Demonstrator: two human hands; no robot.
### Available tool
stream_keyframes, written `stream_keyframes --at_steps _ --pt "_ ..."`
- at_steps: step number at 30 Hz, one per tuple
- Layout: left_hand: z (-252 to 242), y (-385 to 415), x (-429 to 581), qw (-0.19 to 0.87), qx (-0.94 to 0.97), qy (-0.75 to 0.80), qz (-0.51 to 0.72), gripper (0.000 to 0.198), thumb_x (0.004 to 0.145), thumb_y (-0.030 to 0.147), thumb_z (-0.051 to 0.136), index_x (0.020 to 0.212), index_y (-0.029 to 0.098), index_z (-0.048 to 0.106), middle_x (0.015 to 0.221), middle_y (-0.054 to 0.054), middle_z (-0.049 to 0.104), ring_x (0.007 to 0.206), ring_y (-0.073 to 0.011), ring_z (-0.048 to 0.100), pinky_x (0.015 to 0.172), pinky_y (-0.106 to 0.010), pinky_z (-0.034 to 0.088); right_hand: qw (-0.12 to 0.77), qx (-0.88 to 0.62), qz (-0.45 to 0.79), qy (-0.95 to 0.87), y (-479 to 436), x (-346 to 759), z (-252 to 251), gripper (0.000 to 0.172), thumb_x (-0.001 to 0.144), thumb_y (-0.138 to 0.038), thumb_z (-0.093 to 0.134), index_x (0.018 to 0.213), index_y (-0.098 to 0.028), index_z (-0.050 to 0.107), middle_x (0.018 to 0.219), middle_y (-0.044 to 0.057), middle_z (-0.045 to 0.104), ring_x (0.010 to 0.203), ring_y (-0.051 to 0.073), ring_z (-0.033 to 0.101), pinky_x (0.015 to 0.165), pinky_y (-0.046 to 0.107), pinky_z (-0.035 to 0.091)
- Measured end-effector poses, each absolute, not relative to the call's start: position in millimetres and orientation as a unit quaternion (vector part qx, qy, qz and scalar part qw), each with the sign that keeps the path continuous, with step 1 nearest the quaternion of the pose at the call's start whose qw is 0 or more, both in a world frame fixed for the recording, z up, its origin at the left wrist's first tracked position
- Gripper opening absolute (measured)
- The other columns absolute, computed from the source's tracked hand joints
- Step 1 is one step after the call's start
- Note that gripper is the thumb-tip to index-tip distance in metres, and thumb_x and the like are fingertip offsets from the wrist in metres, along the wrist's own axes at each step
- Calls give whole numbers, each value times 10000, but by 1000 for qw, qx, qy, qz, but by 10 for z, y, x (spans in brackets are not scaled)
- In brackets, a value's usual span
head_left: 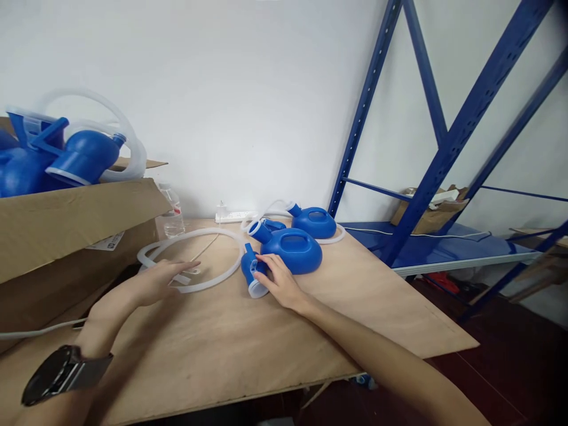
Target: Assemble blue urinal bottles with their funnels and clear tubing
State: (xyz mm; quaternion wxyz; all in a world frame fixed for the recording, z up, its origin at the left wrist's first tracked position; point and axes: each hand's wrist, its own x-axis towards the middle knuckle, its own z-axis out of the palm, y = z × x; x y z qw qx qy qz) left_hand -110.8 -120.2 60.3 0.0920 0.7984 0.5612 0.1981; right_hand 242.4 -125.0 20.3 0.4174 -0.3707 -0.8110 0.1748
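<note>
My right hand [279, 281] is closed around a blue funnel-shaped cup [251, 272] with a white rim, lying on the plywood table [248, 343]. Just behind it sits a blue plastic bottle with a handle [290, 248]. A second blue bottle [313, 222] lies further back. My left hand [162, 278] rests with fingers stretched out on a loop of clear white tubing [195, 260] that runs to the cup. A dark watch [62, 373] is on my left wrist.
An open cardboard box [66, 231] at the left holds more blue bottles [84, 157] and tubing. A clear water bottle [171, 210] and a white power strip [233, 216] stand by the wall. Blue metal shelving [426, 195] rises at the right.
</note>
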Motion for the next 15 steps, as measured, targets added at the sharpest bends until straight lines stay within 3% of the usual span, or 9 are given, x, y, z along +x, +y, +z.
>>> stream_keyframes --at_steps 2,5,9,13,15 --pt "663 -1167 -1027 114 804 555 181 754 615 319 657 1365 241 651 1255 -145 736 1098 -353 698 898 -428 545 412 -359 174 -819 -1268 2424 207 468 1026 -428 537 1453 -239 509 1335 106 618 1269 248 553 1124 428 427" --pt "793 -1130 -971 126 793 564 192 820 636 421 725 1425 245 585 1244 -126 739 1021 -333 722 815 -368 564 384 -344 167 -840 -1289 2438 212 484 1042 -432 494 1491 -252 467 1408 108 576 1321 250 521 1148 436 405" --pt "733 -1068 -1076 168 775 582 179 720 636 421 747 1321 219 651 1030 -83 790 957 -312 741 773 -345 577 343 -342 143 -863 -1292 2448 189 628 1018 -484 521 1569 -231 356 1516 139 487 1403 282 452 1190 476 360" --pt "518 -990 -1238 103 780 595 163 637 582 364 717 1198 204 724 1160 -130 773 1068 -361 703 900 -433 551 316 -330 112 -882 -1275 2433 107 790 989 -510 563 1624 -191 218 1605 181 380 1488 319 351 1226 515 303" --pt "500 -967 -1267 97 789 583 166 622 587 398 710 1180 213 734 1184 -134 767 1049 -363 704 878 -422 553 313 -316 99 -890 -1267 2423 65 820 986 -488 571 1635 -181 175 1635 190 331 1516 326 308 1236 527 284"
